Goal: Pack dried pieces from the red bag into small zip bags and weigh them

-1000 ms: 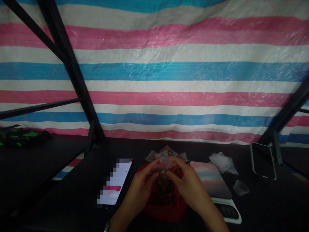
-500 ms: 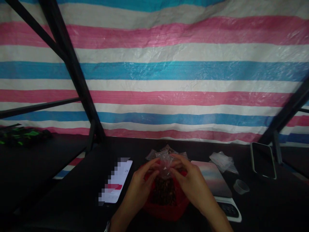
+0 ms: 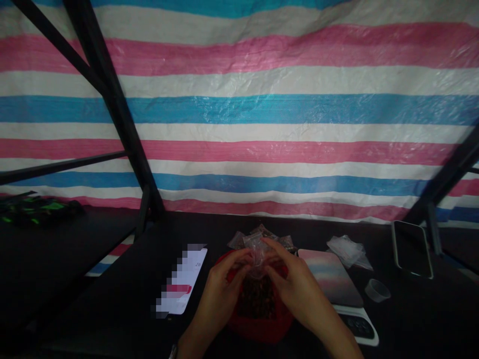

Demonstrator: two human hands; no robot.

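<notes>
Between my two hands is a small clear plastic bag point(image 3: 256, 257), pinched on its left side by my left hand point(image 3: 224, 284) and on its right side by my right hand point(image 3: 294, 276). The bag looks empty, though the dim light hides detail. Directly below it stands a red container point(image 3: 258, 329) holding many small brown pieces point(image 3: 258, 299), whose kind I cannot make out. Behind the hands lie several small clear bags point(image 3: 264, 230) with brownish contents.
Right of the container is a digital scale point(image 3: 329, 276) with white edge and dark buttons. Beyond it are a stack of clear bags point(image 3: 348, 251), a small clear cup point(image 3: 377, 290) and a dark-screened phone point(image 3: 412, 249). A lit phone point(image 3: 185, 281) lies left. Black metal bars point(image 3: 123, 124) slant upward.
The view has shifted slightly, so things on the table sit a little further right. Both hands still hold the bag over the container, with the fingers slightly moved on it.
</notes>
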